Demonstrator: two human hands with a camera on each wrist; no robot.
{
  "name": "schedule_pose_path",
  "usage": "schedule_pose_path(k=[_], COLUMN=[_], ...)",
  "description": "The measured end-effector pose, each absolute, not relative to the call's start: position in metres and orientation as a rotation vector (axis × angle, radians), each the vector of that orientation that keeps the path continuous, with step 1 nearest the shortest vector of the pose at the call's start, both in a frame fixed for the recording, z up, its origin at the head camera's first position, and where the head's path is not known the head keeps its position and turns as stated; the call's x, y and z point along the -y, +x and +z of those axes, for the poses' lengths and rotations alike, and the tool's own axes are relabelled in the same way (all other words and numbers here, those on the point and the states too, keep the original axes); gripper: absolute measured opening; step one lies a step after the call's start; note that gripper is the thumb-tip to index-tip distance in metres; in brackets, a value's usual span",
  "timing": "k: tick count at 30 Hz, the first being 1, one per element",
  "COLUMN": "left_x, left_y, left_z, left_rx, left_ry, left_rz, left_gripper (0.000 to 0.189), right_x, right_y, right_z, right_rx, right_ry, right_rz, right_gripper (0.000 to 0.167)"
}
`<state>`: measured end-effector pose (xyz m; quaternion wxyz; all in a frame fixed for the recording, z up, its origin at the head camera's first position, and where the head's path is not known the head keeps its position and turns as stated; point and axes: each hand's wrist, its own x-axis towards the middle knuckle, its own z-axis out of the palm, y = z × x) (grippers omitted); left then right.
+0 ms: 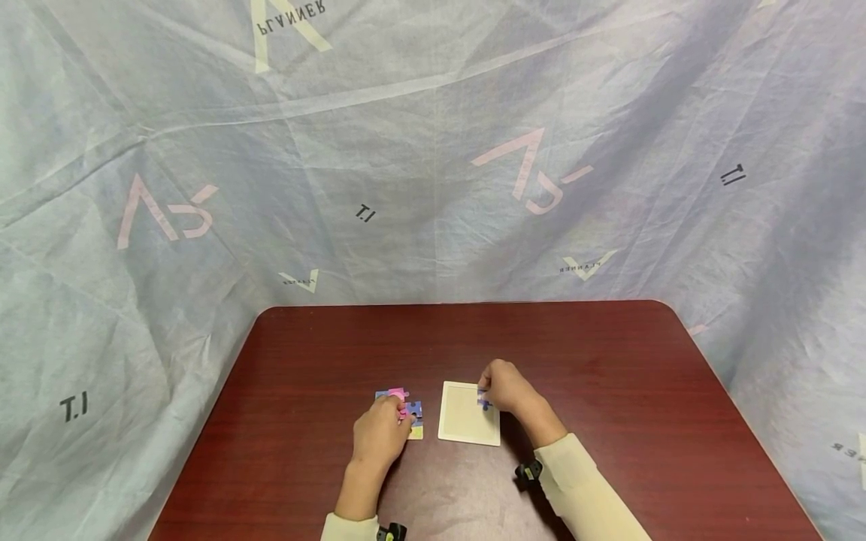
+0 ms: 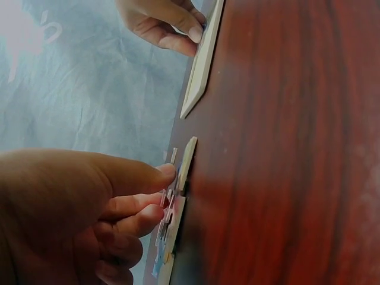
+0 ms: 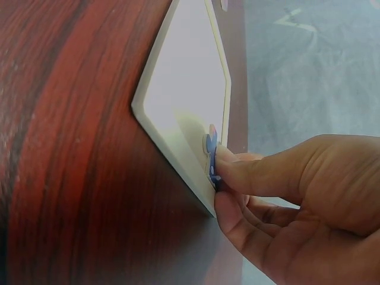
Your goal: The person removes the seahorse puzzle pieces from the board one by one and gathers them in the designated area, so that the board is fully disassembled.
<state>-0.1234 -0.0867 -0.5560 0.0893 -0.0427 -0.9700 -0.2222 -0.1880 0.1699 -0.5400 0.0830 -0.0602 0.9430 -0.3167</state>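
In my right hand (image 1: 510, 387), thumb and fingers pinch a blue jigsaw piece (image 3: 211, 155). The piece stands at the corner of a cream puzzle tray (image 1: 467, 417), inside its raised rim. To the left, my left hand (image 1: 382, 432) bends over a cluster of pink, blue and yellow jigsaw pieces (image 1: 416, 432) lying on the table. In the left wrist view, the left thumb (image 2: 167, 172) and index fingertip are apart, both right at the pieces (image 2: 173, 234). Part of the cluster is hidden under that hand.
A dark red wooden table (image 1: 575, 338) with rounded far corners lies under everything. Behind and beside it hangs a grey printed cloth (image 1: 433, 188). A small black device (image 1: 529, 473) is worn at the right wrist, with a similar one (image 1: 392, 532) at the left.
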Motion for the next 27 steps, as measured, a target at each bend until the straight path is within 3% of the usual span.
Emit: schedule_pose_path(k=[27], left_x=[0.0814], left_y=[-0.1243], left_z=[-0.5564], left_rx=[2.889], left_ry=[-0.124], left_rz=[-0.651], left_gripper=[0.015], right_x=[-0.1717], right_y=[-0.1878], right_z=[-0.5398], right_rx=[-2.828], right_ry=[-0.184], right_rz=[-0.949], right_gripper=[0.013])
